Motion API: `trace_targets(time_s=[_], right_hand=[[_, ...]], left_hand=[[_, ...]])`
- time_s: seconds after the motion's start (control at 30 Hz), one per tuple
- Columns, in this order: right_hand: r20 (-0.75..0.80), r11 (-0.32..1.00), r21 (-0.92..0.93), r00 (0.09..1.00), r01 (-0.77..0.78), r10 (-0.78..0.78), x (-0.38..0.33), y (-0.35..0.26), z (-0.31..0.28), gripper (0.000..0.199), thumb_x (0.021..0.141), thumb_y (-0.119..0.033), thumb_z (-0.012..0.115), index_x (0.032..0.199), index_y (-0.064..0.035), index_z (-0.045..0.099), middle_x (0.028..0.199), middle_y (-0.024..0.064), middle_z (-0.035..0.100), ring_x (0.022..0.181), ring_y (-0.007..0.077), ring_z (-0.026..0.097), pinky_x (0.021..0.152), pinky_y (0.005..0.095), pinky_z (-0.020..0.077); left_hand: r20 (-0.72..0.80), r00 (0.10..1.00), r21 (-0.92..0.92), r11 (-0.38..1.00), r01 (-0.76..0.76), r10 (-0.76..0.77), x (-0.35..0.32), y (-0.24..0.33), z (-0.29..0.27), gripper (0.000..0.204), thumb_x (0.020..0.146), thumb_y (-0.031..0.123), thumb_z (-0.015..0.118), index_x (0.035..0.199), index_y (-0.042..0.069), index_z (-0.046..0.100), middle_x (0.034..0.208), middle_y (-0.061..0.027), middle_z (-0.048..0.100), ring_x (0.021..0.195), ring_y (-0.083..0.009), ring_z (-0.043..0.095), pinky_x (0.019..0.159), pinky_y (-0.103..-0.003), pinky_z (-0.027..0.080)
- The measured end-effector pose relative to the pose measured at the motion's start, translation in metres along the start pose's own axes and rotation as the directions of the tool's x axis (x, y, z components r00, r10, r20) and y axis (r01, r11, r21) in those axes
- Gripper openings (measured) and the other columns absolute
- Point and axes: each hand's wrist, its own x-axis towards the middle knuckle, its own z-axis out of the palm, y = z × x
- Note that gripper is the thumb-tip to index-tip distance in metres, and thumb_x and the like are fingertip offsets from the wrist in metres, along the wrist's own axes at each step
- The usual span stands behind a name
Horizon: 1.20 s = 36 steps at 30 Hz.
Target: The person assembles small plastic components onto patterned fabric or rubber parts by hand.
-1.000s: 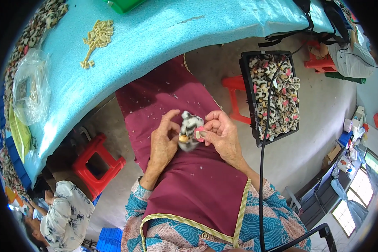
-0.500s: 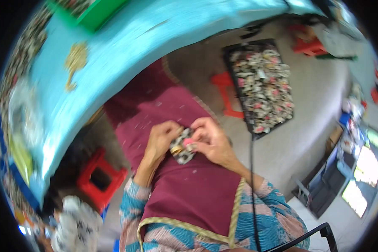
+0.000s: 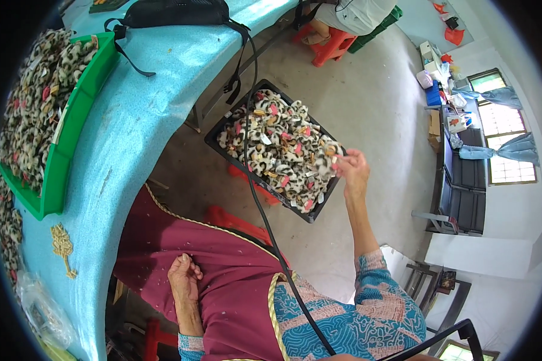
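Observation:
My right hand (image 3: 353, 169) reaches out over the right edge of a black tray (image 3: 264, 185), its fingers pinching a small black-and-white spotted plush piece (image 3: 326, 157). A bit of pink shows by the fingertips. Similar plush pieces (image 3: 283, 141) with pink and tan parts and small tags fill the tray. On the maroon cloth (image 3: 235, 289) across my lap rests my left hand (image 3: 185, 277), its fingers loosely curled closed, with nothing visible in them.
On the blue table (image 3: 132, 126) at left stand a green crate (image 3: 63, 141) of spotted plush pieces, a bundle of yellowish cord (image 3: 61, 243) and a black bag (image 3: 177, 12). A black cable (image 3: 262, 207) crosses the tray. A person sits on a red stool (image 3: 331, 48) beyond.
Both hands were together over my lap on a spotted plush piece. My right hand has since moved out to the tray with a piece; the left has let go. The view has turned rightward.

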Motion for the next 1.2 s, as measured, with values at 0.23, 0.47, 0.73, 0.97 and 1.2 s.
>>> trace_targets(time_s=[0.23,0.47,0.73,0.97,1.2], right_hand=[[0.425,0.682,-0.484,0.828,0.549,-0.366,0.037,0.061,0.121,0.013,0.074,-0.007,0.060,0.086,-0.0023,0.057,0.065,0.0154,0.060,0.059,0.0286,0.059,0.057,0.0369,0.0472],[0.463,0.484,-0.502,0.696,0.716,-0.549,0.002,0.059,0.107,0.024,0.080,-0.013,0.059,0.102,-0.0043,0.059,0.080,0.0168,0.064,0.074,0.0314,0.063,0.066,0.0376,0.0492],[0.879,0.789,0.235,0.222,0.568,-0.421,-0.197,-0.041,0.229,0.011,0.075,-0.006,0.069,0.082,-0.0020,0.061,0.074,0.0100,0.062,0.061,0.0193,0.060,0.056,0.0297,0.0470],[0.646,0.509,0.703,-0.147,0.496,-0.749,-0.254,-0.138,0.379,0.008,0.076,0.000,0.065,0.082,-0.0019,0.060,0.072,0.0082,0.059,0.061,0.0133,0.057,0.053,0.0275,0.0445],[0.556,0.379,0.587,-0.016,0.715,-0.831,-0.182,-0.214,0.479,0.016,0.074,-0.006,0.063,0.090,-0.0052,0.066,0.081,0.0123,0.066,0.073,0.0267,0.064,0.067,0.0348,0.0504]], left_hand=[[-0.100,0.993,-0.084,0.994,-0.069,0.060,-0.006,0.006,0.001,0.016,0.089,0.018,0.058,0.080,0.006,0.056,0.062,-0.0021,0.051,0.052,-0.0133,0.051,0.044,-0.025,0.040],[-0.098,0.993,-0.117,0.990,-0.076,0.065,-0.003,-0.008,-0.007,0.016,0.087,0.017,0.061,0.077,0.005,0.057,0.059,-0.0038,0.054,0.049,-0.0140,0.052,0.044,-0.026,0.042],[-0.160,0.970,-0.156,0.965,-0.211,0.186,-0.019,0.014,-0.012,0.019,0.086,0.020,0.063,0.076,0.005,0.058,0.060,-0.0019,0.054,0.050,-0.0114,0.051,0.046,-0.024,0.041],[-0.155,0.919,-0.139,0.913,-0.383,0.362,-0.022,0.028,-0.011,0.019,0.086,0.019,0.062,0.077,0.004,0.057,0.060,-0.0028,0.055,0.050,-0.0112,0.050,0.045,-0.024,0.040],[-0.258,0.932,-0.257,0.912,-0.319,0.253,-0.043,0.000,-0.045,0.018,0.087,0.019,0.061,0.076,0.006,0.057,0.059,-0.0024,0.053,0.050,-0.0121,0.050,0.045,-0.024,0.040]])
